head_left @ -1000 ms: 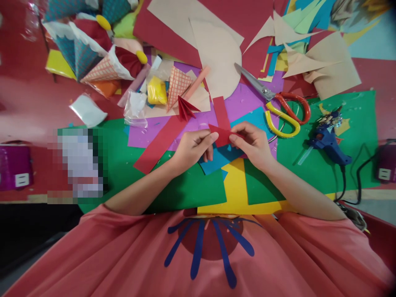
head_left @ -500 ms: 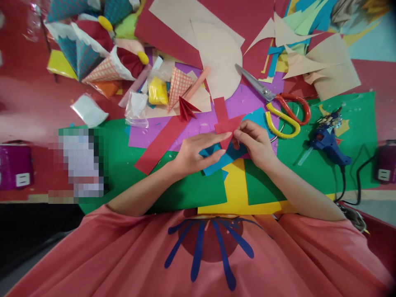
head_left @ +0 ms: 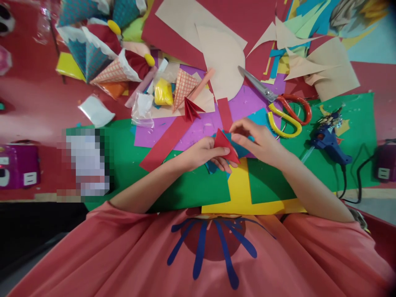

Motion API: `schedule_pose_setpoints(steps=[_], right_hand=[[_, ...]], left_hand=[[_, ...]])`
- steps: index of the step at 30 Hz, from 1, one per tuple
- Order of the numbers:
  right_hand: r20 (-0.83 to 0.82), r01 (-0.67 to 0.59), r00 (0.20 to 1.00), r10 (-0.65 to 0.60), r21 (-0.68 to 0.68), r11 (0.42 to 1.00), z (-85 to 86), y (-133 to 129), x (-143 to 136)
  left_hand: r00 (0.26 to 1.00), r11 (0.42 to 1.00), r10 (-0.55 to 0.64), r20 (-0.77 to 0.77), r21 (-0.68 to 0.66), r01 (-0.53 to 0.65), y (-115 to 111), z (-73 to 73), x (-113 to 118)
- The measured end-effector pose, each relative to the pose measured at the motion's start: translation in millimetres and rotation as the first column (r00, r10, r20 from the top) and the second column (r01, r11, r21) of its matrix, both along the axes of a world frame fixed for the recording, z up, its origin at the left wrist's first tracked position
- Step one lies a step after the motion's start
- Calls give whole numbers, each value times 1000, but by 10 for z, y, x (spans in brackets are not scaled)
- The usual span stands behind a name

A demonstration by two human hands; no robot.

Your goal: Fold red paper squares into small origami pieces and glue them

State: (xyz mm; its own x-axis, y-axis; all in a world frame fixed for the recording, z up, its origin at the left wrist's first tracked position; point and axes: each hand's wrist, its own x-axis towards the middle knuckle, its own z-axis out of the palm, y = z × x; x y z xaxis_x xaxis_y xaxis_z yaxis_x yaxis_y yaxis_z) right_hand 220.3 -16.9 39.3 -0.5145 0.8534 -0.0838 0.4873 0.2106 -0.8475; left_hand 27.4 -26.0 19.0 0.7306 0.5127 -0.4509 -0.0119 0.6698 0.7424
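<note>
A small red folded paper triangle (head_left: pixel 225 145) is pinched between the thumb and fingers of my left hand (head_left: pixel 202 153). My right hand (head_left: pixel 258 140) hovers just right of it, thumb and fingers apart, with nothing visible in them. Beneath both hands lies a blue sheet of paper (head_left: pixel 241 147), partly hidden. A red paper strip (head_left: pixel 167 144) rests to the left, and a pleated red paper piece (head_left: pixel 192 109) sits at its upper end. Behind my hands a shorter red strip (head_left: pixel 225 113) lies on the purple sheet (head_left: pixel 148 134).
Scissors (head_left: pixel 270 97) with red and yellow handles lie open beyond my right hand. A blue glue gun (head_left: pixel 331 144) and its cord are at the right. Fabric cones (head_left: pixel 93 53) crowd the upper left. Beige paper scraps (head_left: pixel 334 68) lie at the upper right. A blurred-out rectangular object (head_left: pixel 88 163) is at left.
The red paper has turned and come slightly nearer to me, now held by my left hand alone. My right hand has let go and opened. The view has shifted slightly.
</note>
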Motion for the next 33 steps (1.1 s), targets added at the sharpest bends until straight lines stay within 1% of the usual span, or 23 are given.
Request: schedule_pose_setpoints(steps=[1, 2, 3, 5, 6, 8, 11, 14, 16, 18, 20, 23, 24, 26, 28, 30, 31, 32, 33], right_hand=[[99, 26, 995, -32, 59, 998, 31, 32, 54], [234, 42, 969, -74, 140, 989, 64, 65, 120], [385, 48, 913, -132, 219, 974, 97, 99, 195], [641, 17, 733, -228, 319, 948, 156, 158, 351], [714, -7, 655, -247, 333, 943, 178, 180, 422], [792, -50, 566, -230, 311, 949, 201, 209, 525], [846, -111, 503, -177, 266, 958, 200, 230, 573], [870, -68, 445, -214, 271, 960, 183, 265, 564], [882, -44, 413, -228, 270, 962, 169, 309, 572], [888, -51, 413, -203, 246, 968, 155, 373, 597], [889, -30, 426, -170, 201, 979, 142, 447, 625], [873, 84, 455, -176, 155, 984, 120, 544, 642], [859, 116, 475, -193, 157, 981, 112, 564, 640], [816, 164, 516, -259, 203, 965, 100, 578, 632], [768, 180, 546, -334, 281, 943, 110, 560, 637], [708, 188, 581, -400, 361, 913, 163, 518, 677], [658, 216, 614, -435, 391, 895, 208, 491, 712], [588, 260, 666, -459, 395, 881, 265, 461, 754], [466, 344, 737, -490, 365, 865, 331, 427, 800]], left_hand=[[1000, 1000, 29, 0, 11, -29, -2, 3, -2], [999, 998, 52, 1, 25, -52, -2, 4, -5], [997, 997, 72, 0, 42, -72, -1, 4, -7], [993, 990, 118, -18, 82, -116, 1, 4, -9], [989, 985, 144, -42, 97, -140, 2, 3, -8], [978, 980, 180, -106, 108, -169, 3, -2, -5], [951, 973, 231, -208, 64, -222, 3, -6, 8], [932, 959, 281, -230, 47, -278, 7, 9, 28], [940, 961, 277, -197, 58, -271, 12, 31, 41], [947, 964, 264, -185, 63, -257, 16, 55, 48], [951, 969, 247, -184, 74, -237, 17, 70, 50], [960, 970, 230, -159, 123, -211, 15, 69, 44], [961, 967, 232, -149, 144, -212, 14, 64, 41], [959, 957, 251, -132, 183, -226, 11, 49, 37], [956, 948, 268, -120, 211, -239, 6, 37, 35], [951, 940, 285, -116, 225, -254, -1, 33, 37], [948, 937, 296, -117, 229, -265, -5, 34, 39], [943, 932, 310, -120, 232, -277, -9, 36, 41], [937, 928, 326, -124, 234, -292, -12, 39, 42]])
